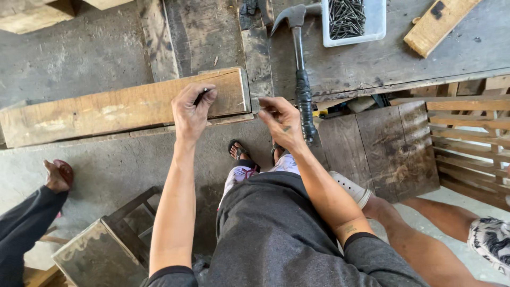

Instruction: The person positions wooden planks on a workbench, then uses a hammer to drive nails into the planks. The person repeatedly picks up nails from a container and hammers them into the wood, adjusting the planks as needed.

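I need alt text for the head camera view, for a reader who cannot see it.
Seen from above, a person's left hand pinches a nail against a wooden plank while the right hand holds small nails beside a hammer on a worn workbench, near a white tray of nails.

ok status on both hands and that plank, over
Left hand pinching a dark nail against the wooden plank. Right hand at plank's end, beside the hammer. Nothing blocking the plank.

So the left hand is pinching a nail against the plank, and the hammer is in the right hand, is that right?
Not quite. The head view shows the hammer lying on the workbench, beside the right hand, not in it. The left hand does pinch a nail against the plank.
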Tool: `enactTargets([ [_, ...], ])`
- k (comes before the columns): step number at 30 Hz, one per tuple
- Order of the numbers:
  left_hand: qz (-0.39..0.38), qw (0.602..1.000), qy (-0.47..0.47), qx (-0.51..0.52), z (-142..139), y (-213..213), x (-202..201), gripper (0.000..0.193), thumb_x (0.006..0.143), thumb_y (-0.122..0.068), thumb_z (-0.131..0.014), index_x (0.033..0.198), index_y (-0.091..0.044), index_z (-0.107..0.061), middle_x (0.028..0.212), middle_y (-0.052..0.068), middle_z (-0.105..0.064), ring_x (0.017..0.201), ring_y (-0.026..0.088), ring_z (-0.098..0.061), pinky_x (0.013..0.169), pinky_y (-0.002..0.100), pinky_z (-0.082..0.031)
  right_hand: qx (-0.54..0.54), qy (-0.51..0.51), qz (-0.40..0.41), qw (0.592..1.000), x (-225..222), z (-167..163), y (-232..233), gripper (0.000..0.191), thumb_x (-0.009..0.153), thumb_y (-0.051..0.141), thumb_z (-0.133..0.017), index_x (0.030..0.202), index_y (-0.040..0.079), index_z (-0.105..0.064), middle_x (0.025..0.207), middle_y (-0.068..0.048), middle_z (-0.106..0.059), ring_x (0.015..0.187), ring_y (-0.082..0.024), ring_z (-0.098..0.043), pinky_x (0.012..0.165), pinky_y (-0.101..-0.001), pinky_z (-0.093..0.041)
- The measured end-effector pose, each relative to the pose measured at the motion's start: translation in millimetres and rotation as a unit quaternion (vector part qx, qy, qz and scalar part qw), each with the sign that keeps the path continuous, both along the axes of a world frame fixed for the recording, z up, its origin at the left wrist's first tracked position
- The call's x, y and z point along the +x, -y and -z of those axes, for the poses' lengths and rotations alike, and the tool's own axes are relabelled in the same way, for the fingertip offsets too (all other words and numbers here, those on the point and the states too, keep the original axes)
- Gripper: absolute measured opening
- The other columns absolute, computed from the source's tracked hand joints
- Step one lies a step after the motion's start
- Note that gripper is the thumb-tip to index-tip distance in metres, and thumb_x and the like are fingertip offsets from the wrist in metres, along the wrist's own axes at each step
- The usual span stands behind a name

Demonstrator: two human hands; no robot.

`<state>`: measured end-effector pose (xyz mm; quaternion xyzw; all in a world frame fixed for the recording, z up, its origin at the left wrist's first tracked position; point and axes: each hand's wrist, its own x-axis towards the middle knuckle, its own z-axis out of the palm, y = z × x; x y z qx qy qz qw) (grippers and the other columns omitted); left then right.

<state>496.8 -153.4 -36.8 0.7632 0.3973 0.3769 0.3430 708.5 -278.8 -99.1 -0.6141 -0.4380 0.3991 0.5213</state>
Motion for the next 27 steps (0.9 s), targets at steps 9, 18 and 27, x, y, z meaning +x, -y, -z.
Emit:
enactTargets([
  [9, -0.013, 0.999, -0.029, 0.017, -11, 4, 8, 0.017, 0.101, -0.020, -0.075, 0.106, -0.004, -0.072, 0.097, 0.009, -0.073, 0.088, 0.020, -0.070, 0.078, 0.031, -0.054, 0.047, 0.097, -0.063, 0.992, -43, 6, -19, 0.072, 0.108, 0.041, -0.054, 0.164, 0.004, -0.027, 0.171, -0.021, -0.028, 0.162, -0.038, -0.023, 0.132, -0.0474, -0.020],
  [18, -0.023, 0.996, 0.063, -0.061, 22, -4, 4, 0.014, 0.114, -0.015, -0.056, 0.110, -0.005, -0.064, 0.091, 0.007, -0.070, 0.084, 0.021, -0.065, 0.078, 0.030, -0.054, 0.038, 0.104, -0.031, 0.993, -45, 22, -28, 0.076, 0.106, 0.038, -0.059, 0.165, 0.005, -0.026, 0.172, -0.021, -0.027, 0.163, -0.036, -0.019, 0.132, -0.0437, -0.017],
  [27, 0.144, 0.920, -0.359, 0.057, -15, -45, -22, 0.094, 0.074, -0.068, -0.083, 0.134, -0.002, -0.054, 0.105, 0.018, -0.051, 0.100, 0.033, -0.052, 0.086, 0.048, -0.042, 0.015, 0.005, 0.023, 1.000, -49, -5, -20, 0.099, 0.089, 0.038, -0.080, 0.164, 0.004, -0.024, 0.169, -0.022, -0.029, 0.158, -0.034, -0.025, 0.127, -0.0429, -0.024],
])
